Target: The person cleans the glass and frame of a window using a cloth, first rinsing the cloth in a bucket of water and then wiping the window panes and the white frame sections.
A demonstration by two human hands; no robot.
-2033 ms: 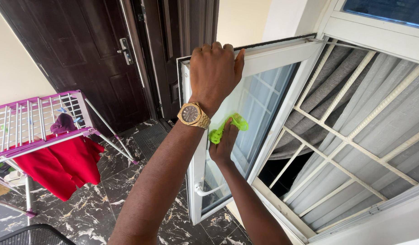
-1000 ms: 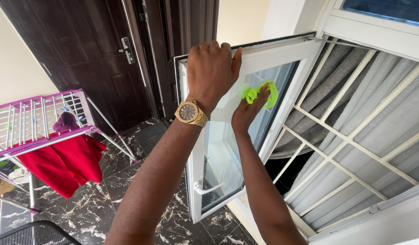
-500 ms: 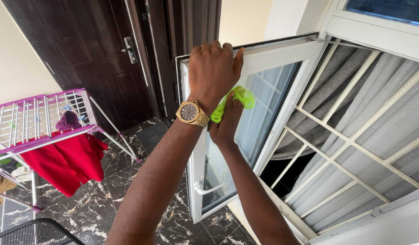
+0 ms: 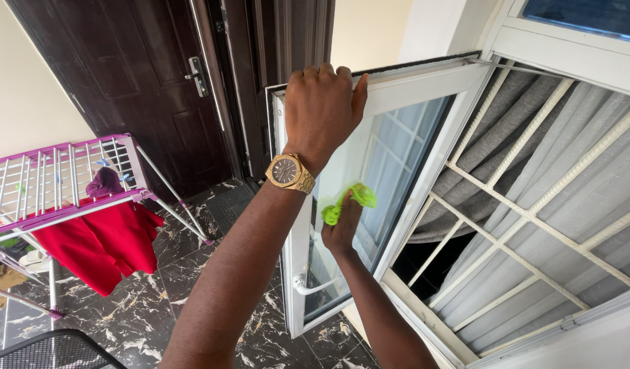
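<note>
Green cloth [image 4: 349,203] under right hand [image 4: 342,229]

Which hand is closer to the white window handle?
The right hand. It presses a green cloth on the glass just above the white window handle. The left hand, with the gold watch, grips the top edge of the window frame, much farther up.

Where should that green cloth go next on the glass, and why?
Probably downward: the right hand presses the green cloth mid-pane, and glass remains below it towards the white handle, while the left hand grips the sash's top edge.
</note>
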